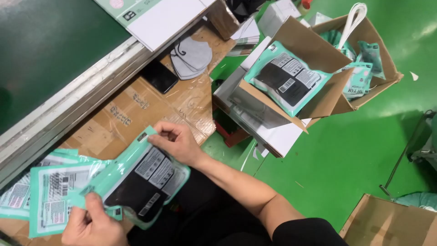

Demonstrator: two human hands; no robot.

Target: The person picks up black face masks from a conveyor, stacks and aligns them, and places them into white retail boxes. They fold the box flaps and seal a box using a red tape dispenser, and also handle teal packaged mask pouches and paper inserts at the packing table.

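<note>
Both my hands hold one teal plastic pouch (145,180) with a black middle and white labels. My right hand (175,141) pinches its top edge. My left hand (93,223) grips its lower corner. Under my left hand lies a loose pile of similar teal pouches (43,196) on a flattened cardboard sheet (123,114). Another pouch of the same kind (287,79) rests on top of an open cardboard box (291,114) further away.
A black phone (159,76) and grey face masks (191,57) lie on the cardboard beside a metal-edged green conveyor (50,50). A second open box (364,59) holds more pouches. Another cardboard box (391,223) sits at lower right on the green floor (355,150).
</note>
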